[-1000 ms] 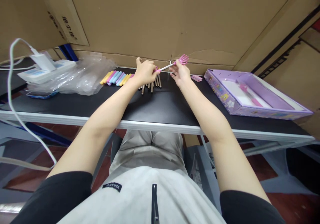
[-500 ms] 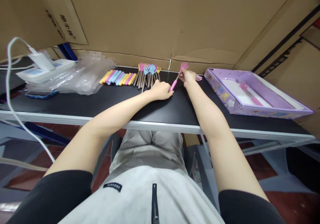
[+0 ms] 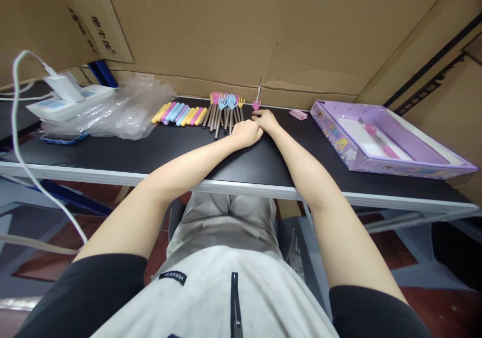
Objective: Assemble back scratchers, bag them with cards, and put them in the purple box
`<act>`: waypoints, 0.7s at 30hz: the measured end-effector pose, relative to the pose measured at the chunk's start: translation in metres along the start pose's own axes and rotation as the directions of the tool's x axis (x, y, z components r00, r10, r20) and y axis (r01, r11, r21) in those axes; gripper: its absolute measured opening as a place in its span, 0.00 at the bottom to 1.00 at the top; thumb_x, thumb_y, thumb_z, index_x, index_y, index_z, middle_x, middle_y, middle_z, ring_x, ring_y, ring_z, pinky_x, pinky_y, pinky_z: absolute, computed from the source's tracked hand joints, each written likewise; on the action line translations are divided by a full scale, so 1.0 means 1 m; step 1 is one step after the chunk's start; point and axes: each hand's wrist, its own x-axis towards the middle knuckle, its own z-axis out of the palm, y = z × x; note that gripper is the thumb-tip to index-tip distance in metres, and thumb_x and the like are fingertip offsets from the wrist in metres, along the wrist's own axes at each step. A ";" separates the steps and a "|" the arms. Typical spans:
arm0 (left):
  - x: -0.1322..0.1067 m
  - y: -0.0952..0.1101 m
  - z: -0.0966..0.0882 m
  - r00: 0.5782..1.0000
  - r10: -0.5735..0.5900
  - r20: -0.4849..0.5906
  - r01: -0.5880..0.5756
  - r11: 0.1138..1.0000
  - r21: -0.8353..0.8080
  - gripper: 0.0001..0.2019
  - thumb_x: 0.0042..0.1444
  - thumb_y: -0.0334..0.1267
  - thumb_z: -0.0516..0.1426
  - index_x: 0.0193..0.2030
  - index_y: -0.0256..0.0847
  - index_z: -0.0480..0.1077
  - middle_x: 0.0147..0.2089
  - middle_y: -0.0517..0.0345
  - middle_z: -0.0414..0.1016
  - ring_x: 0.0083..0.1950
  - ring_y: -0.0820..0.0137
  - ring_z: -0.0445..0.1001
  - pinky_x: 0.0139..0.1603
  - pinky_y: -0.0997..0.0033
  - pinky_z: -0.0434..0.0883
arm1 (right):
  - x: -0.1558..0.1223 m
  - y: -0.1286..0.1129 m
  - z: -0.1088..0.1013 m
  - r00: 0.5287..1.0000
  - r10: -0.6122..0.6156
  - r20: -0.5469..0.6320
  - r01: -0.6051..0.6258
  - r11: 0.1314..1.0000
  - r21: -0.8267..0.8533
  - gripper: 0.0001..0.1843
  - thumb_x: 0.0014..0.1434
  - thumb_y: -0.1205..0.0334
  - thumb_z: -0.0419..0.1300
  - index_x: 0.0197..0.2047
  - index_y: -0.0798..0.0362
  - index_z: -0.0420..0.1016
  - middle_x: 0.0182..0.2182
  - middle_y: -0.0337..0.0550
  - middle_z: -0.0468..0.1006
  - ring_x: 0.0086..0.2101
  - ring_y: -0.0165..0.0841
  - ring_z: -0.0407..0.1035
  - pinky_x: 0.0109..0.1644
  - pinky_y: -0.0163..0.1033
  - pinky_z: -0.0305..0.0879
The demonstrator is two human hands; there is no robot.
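Note:
My left hand [image 3: 246, 133] is curled closed around the lower part of a pink back scratcher, whose handle is hidden. Only the scratcher's pink claw head [image 3: 256, 105] shows, above my fingers and pointing toward the cardboard. My right hand [image 3: 268, 121] touches the left one, its fingers bent over the shaft just below that head. To the left lie several back scratcher heads with metal shafts [image 3: 218, 114] in pink, blue and yellow. Beside them is a row of loose coloured handles [image 3: 179, 114]. A small stack of pink pieces [image 3: 298, 114] lies on the right.
A purple open box [image 3: 350, 152] on the right holds one pink back scratcher [image 3: 382, 141]. Clear plastic bags [image 3: 131, 112], a white power strip [image 3: 94, 95] with a cable, and a phone [image 3: 64, 138] lie left. Cardboard [image 3: 211, 31] walls the black table [image 3: 263, 164] at the back.
My right hand has moved left and toward me, up against the left hand. The pink back scratcher has turned from slanting right to more upright, and its handle is now covered.

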 end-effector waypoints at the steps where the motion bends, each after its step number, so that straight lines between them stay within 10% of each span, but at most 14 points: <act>1: 0.000 -0.001 0.001 1.000 0.012 0.000 -0.012 1.000 0.001 0.24 0.76 0.38 0.46 0.63 0.31 0.80 0.61 0.32 0.83 0.65 0.46 0.82 0.64 0.53 0.75 | -0.001 -0.001 -0.001 0.999 0.000 0.032 0.002 0.998 -0.066 0.17 0.62 0.72 0.66 0.54 0.55 0.88 0.62 0.50 0.84 0.68 0.44 0.74 0.77 0.48 0.62; 6: -0.002 -0.003 -0.001 0.997 0.071 0.027 -0.072 0.996 0.045 0.24 0.77 0.37 0.45 0.62 0.31 0.80 0.61 0.32 0.83 0.65 0.46 0.82 0.64 0.53 0.76 | -0.006 -0.006 -0.007 0.992 -0.002 0.125 0.030 0.975 -0.221 0.26 0.73 0.68 0.58 0.71 0.63 0.77 0.71 0.57 0.74 0.73 0.45 0.66 0.78 0.45 0.60; 21: -0.004 -0.015 -0.011 0.956 0.281 0.079 -0.290 0.948 0.130 0.18 0.74 0.34 0.52 0.59 0.35 0.81 0.57 0.41 0.86 0.59 0.52 0.85 0.57 0.62 0.77 | -0.014 -0.007 -0.027 0.954 -0.104 0.280 0.220 0.880 -0.422 0.28 0.78 0.66 0.50 0.75 0.62 0.73 0.73 0.54 0.69 0.75 0.40 0.62 0.80 0.39 0.53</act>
